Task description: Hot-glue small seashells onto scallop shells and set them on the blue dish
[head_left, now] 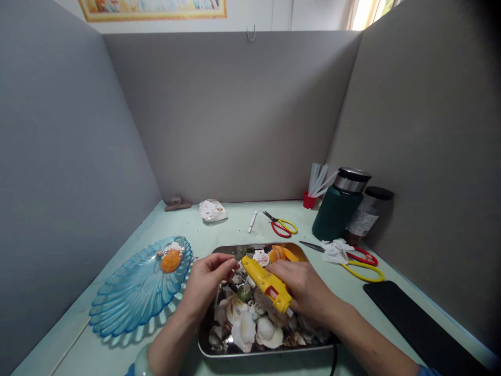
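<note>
My right hand [301,287] grips a yellow hot glue gun [268,284], its nose pointing up and left toward my left hand. The fingertips of my left hand [213,277] are pinched together near that nose; whatever they hold is too small to make out. Both hands are above a metal tray [235,354] heaped with seashells [242,329], white, brown and orange. On the left lies a blue scalloped glass dish [136,292], with an orange shell [171,260] and some small whitish pieces at its far end.
Behind the tray are small scissors [284,227], a white stick [252,222] and a crumpled white packet [212,210]. At right stand a red cup of glue sticks [309,200], a green bottle [338,209] and a jar [366,216], with larger scissors [364,263] and a black slab [418,324] nearer.
</note>
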Demonstrator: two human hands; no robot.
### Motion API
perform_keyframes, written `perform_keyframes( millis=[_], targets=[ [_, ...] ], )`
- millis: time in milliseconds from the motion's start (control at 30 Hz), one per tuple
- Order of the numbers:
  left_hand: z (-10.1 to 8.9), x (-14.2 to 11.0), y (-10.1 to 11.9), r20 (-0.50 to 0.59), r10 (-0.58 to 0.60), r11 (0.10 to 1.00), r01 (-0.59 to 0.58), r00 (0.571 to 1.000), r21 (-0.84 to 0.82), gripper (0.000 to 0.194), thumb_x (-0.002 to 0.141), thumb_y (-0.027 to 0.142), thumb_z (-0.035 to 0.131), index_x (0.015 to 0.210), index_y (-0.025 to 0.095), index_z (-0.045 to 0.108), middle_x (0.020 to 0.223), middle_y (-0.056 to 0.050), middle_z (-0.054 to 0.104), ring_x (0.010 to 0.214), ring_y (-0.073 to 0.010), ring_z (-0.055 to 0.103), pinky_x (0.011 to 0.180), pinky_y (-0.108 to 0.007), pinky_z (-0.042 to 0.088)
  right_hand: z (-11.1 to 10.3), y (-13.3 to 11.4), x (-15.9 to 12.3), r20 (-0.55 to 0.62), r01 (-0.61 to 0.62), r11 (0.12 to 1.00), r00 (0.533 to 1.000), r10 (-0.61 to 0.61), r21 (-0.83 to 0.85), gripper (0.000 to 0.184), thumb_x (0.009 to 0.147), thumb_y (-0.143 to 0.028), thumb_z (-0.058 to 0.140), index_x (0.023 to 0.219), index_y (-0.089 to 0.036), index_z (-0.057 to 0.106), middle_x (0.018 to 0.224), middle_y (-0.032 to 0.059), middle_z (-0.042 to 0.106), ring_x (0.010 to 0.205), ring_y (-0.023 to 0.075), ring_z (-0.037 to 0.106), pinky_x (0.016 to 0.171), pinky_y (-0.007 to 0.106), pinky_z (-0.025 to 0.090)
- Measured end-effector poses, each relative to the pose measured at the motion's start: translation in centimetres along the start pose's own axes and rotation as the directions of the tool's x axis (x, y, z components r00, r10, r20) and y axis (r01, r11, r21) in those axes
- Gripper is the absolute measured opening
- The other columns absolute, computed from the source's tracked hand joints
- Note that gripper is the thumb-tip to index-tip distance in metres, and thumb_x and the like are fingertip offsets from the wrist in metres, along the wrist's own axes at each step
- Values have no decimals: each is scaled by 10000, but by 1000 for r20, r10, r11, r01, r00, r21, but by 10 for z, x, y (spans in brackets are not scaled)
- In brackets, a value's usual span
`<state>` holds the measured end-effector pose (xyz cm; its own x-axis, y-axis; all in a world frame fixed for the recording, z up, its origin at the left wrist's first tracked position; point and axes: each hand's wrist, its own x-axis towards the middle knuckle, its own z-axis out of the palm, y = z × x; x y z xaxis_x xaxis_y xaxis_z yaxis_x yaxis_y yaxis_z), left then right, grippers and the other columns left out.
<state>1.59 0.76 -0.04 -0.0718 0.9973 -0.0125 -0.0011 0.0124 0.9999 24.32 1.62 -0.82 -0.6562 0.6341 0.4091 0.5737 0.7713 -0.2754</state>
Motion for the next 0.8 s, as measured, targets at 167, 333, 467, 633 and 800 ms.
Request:
perform_keyframes(
  millis=[167,333,467,633,800],
  targets=[
    [-2,0,4,31,11,1000,-11,999,-2,249,699,365,718,770,127,712,675,-49,709,563,-108,529,562,-210,423,1,1,-1,-8,-6,1000,1000,6,-16,222,793,-151,532,1008,-161,584,846,83,633,748,208,575,622,287,386],
    [-6,2,3,54,25,999,-24,998,-23,218,683,347,738,745,144,688,648,-17,678,571,-105,536,568,-202,421,2,0,-3,-43,-11,1000,999,10,-6,252,785,-141,543,1034,-164,580,842,80,641,756,208,590,627,283,392],
    [-9,3,1,58,41,999,-39,997,-31,192,670,313,749,723,145,673,577,13,625,547,-93,517,554,-190,404,3,0,-3,-78,8,1000,997,-7,0,230,793,-158,546,1020,-161,581,840,75,640,744,201,588,619,277,388],
    [-8,3,-3,85,41,998,-36,996,-61,180,676,297,748,723,143,668,589,6,628,564,-97,524,564,-194,401,2,-1,-1,-77,30,999,997,-32,-15,223,808,-183,543,1025,-152,585,817,72,633,721,192,573,609,276,376],
    [-7,4,-8,83,3,993,7,997,-121,185,673,290,758,741,141,671,615,-3,639,575,-98,539,576,-199,408,0,-5,0,-66,63,997,996,-67,-52,205,822,-212,545,1015,-156,586,784,57,618,685,185,549,588,283,352]
  ],
)
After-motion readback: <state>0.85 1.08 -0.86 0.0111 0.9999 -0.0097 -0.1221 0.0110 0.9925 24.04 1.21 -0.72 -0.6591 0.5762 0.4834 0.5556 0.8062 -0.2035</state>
